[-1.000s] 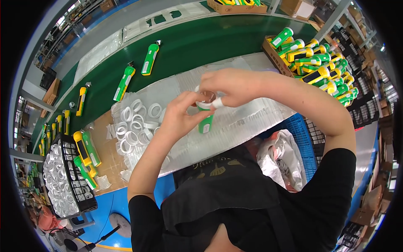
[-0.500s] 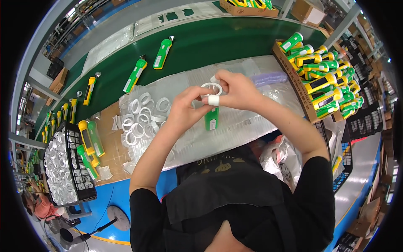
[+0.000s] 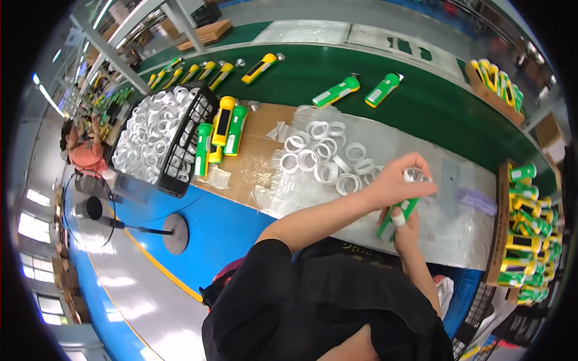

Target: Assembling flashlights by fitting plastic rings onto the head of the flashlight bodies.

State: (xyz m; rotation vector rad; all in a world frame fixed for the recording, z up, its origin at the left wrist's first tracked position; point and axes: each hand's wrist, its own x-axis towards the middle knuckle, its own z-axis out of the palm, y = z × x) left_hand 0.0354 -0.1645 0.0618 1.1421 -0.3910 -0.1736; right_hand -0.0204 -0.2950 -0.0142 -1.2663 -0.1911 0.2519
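A green flashlight (image 3: 409, 207) slants upward between my hands over the plastic-covered work surface. My right hand (image 3: 409, 233), with a white wrap on a finger, is closed round its body from below. The fingers of my left hand (image 3: 394, 182) curl round a silver reflector (image 3: 414, 175) at the flashlight's upper end. Whether the reflector is seated in the flashlight cannot be made out, and no white ring is plain there. Left of my left hand lies a loose pile of white rings (image 3: 326, 172).
A black crate (image 3: 185, 141) full of white rings stands at the left, beside several green and yellow flashlights (image 3: 223, 120). More flashlights (image 3: 335, 92) lie along the green belt (image 3: 313, 63). At the right is a cardboard box (image 3: 499, 231) packed with flashlights, near a purple plastic piece (image 3: 477, 200).
The view has swung, so the scene sits differently in it. My right hand has gone from a white ring at the flashlight's top to its body; my left hand now grips the reflector.
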